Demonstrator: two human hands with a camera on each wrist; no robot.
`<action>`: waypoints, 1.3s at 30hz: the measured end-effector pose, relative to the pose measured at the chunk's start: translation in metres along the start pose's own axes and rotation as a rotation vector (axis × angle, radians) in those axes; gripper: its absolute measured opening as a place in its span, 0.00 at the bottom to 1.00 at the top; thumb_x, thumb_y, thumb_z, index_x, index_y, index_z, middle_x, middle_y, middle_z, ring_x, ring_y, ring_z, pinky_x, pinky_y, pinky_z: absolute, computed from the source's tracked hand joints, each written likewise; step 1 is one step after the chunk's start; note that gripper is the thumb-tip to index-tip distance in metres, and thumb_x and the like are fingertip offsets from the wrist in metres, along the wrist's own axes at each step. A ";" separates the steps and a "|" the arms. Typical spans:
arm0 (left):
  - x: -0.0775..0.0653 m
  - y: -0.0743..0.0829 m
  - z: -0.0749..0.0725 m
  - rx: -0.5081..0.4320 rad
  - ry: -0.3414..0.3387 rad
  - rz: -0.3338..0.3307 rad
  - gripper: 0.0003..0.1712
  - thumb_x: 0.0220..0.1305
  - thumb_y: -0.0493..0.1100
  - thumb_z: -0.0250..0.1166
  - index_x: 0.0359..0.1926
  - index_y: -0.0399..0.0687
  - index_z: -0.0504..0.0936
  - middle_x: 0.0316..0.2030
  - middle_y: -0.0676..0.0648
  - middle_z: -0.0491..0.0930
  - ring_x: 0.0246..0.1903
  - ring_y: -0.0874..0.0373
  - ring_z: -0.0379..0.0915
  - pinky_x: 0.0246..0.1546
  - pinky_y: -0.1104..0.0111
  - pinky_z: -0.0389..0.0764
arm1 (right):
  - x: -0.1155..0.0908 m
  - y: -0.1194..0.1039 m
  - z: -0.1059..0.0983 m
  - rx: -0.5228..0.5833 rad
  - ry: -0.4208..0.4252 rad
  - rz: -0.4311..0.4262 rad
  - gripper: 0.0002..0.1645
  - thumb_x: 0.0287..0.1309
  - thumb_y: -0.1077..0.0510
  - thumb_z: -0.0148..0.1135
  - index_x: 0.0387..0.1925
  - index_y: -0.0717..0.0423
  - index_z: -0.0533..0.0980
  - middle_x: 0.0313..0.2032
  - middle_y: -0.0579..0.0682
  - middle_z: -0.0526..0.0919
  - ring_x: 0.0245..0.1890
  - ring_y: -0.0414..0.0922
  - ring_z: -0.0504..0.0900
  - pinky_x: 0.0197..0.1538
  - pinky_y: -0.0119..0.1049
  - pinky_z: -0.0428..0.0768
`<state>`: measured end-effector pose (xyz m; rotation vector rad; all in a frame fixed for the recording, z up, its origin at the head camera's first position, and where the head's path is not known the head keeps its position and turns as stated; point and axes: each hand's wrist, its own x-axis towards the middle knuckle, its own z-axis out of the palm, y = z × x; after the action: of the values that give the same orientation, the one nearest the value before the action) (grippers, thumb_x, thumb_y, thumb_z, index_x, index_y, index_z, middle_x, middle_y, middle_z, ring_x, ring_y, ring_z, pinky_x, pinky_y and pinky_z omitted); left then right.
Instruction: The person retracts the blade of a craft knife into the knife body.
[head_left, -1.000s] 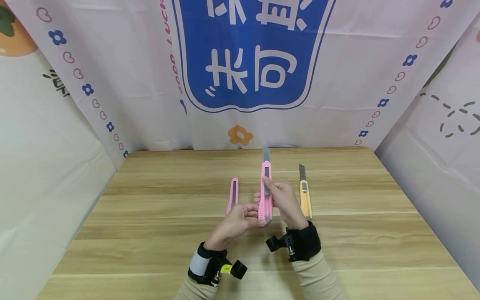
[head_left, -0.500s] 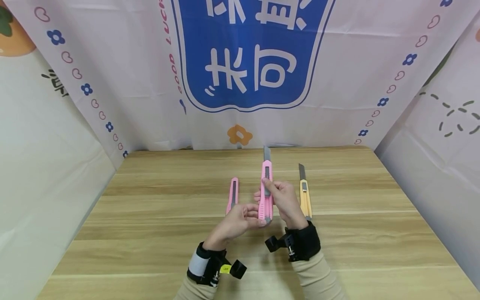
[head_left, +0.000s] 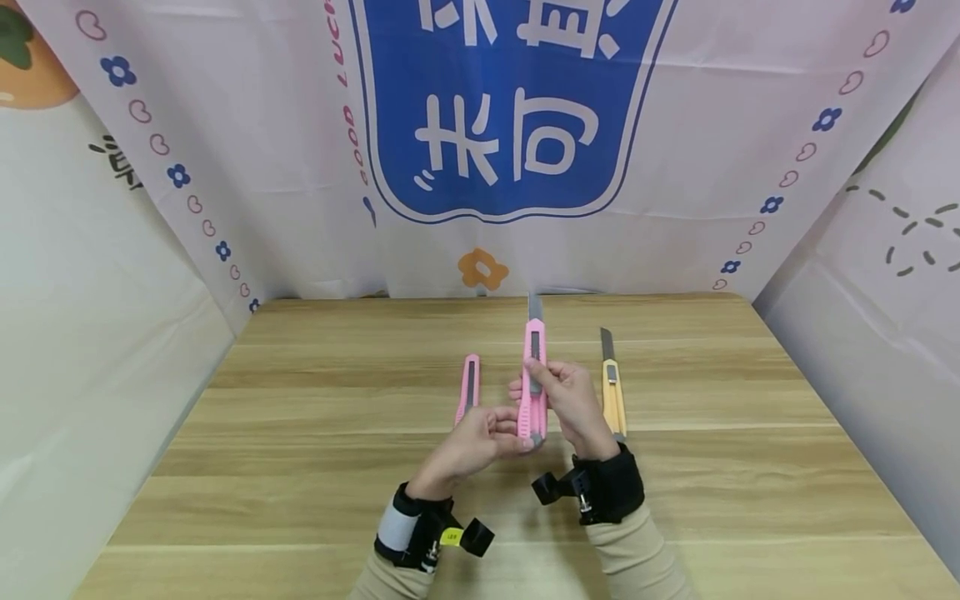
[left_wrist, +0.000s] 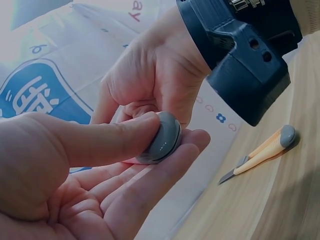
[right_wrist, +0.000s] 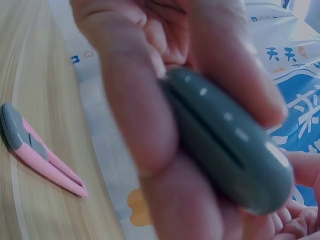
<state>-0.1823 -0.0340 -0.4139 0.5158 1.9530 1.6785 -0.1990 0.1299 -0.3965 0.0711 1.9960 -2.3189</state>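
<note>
Both hands hold a pink utility knife (head_left: 533,408) up over the middle of the table, its blade extended and pointing away. My left hand (head_left: 477,440) pinches the lower end near the grey end cap (left_wrist: 164,139), with the thumb on one side and fingers on the other. Higher on the body, my right hand (head_left: 573,407) grips it, thumb lying along the slider. A second pink utility knife (head_left: 468,385) lies left of the held one, no blade showing, its lower end hidden behind the left hand. To the right lies a yellow utility knife (head_left: 612,400) with its blade out.
The wooden table (head_left: 300,467) carries the knives. A white printed cloth (head_left: 300,208) hangs along its back edge, and more cloth stands at both sides. Each wrist wears a black strap (head_left: 611,483) with a small camera.
</note>
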 end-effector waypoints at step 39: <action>0.001 0.000 0.001 -0.003 0.029 -0.018 0.21 0.61 0.32 0.63 0.56 0.30 0.76 0.49 0.31 0.83 0.46 0.50 0.84 0.46 0.68 0.85 | 0.000 0.000 0.000 0.023 0.021 0.016 0.22 0.67 0.53 0.56 0.41 0.73 0.78 0.23 0.43 0.88 0.29 0.40 0.89 0.38 0.33 0.87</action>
<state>-0.1823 -0.0328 -0.4138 0.4738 1.9700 1.6863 -0.1986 0.1298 -0.3968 0.1131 1.9710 -2.3415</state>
